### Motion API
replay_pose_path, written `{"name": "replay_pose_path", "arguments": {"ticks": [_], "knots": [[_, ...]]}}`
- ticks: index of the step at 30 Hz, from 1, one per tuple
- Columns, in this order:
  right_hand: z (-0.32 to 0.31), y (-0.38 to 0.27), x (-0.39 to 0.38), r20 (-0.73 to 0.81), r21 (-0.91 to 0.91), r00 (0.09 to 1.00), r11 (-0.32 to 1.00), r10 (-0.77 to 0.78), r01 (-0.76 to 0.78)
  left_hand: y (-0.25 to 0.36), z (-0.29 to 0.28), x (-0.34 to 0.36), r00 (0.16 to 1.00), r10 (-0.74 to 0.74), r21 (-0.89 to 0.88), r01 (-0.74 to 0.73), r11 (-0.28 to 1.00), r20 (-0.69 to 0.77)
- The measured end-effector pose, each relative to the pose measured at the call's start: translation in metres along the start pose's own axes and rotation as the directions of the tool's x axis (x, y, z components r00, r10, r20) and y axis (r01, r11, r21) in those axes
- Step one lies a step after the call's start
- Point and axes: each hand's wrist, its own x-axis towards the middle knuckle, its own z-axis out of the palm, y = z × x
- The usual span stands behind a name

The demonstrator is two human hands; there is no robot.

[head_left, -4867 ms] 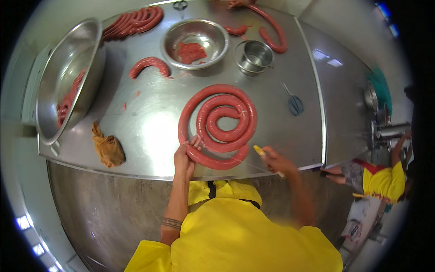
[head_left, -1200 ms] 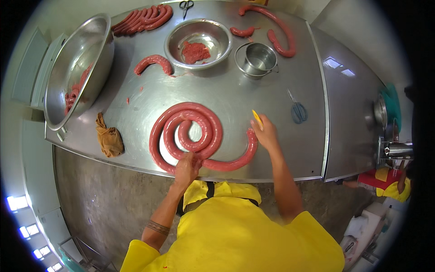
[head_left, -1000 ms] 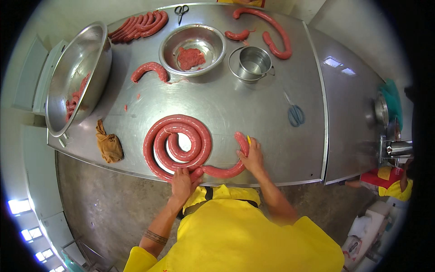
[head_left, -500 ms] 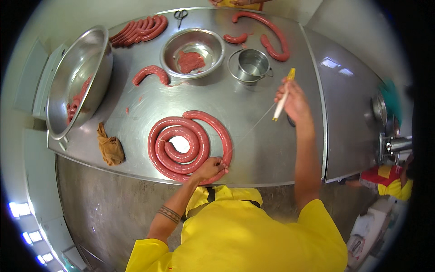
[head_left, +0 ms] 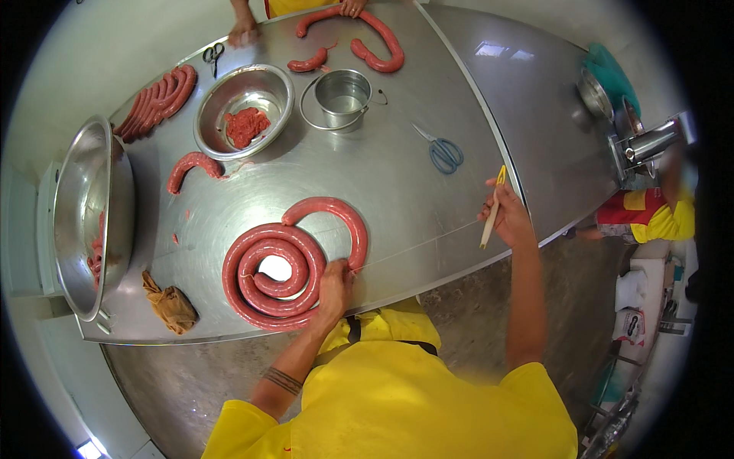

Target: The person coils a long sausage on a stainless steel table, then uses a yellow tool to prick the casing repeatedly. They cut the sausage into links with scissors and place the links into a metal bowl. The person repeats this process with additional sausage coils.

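Observation:
A long red sausage (head_left: pixel 235 260) lies coiled in a spiral near the table's front edge. My left hand (head_left: pixel 334 292) grips its outer turn, where a white string (head_left: pixel 428 241) meets the casing; the fingertips are partly hidden. The string runs nearly straight to the right. At its other end my right hand (head_left: pixel 508 219) is closed round a yellow netting needle (head_left: pixel 492 214) wound with white string, held above the table near the seam. Beyond that hand, blue-handled scissors (head_left: pixel 445 155) lie on the steel.
On the steel table (head_left: pixel 397 191) stand a bowl of minced meat (head_left: pixel 202 122), a small metal pail (head_left: pixel 342 96) and a large tilted basin (head_left: pixel 65 222). Linked sausages (head_left: pixel 157 103), black scissors (head_left: pixel 214 55) and a brown cloth (head_left: pixel 170 306) lie about. A co-worker's hand (head_left: pixel 243 32) rests at the far edge.
My right hand has moved farther right and nearer me, with the string stretched lower across the table. The blue-handled scissors have come into view. A co-worker's hands now reach over the far edge.

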Motion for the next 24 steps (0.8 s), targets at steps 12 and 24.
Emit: {"name": "replay_pose_path", "arguments": {"ticks": [12,24], "knots": [[0.026,-0.011,0.055,0.096,0.121,0.994,0.992,-0.053,0.042,0.014,-0.020,0.029,0.768,-0.272,0.170,0.212,0.962,0.580],[-0.052,0.085,-0.116,-0.164,0.051,0.839,0.854,0.518,-0.517,0.001,-0.001,0.032,0.646,-0.056,-0.647,0.753,-0.119,0.762]]}}
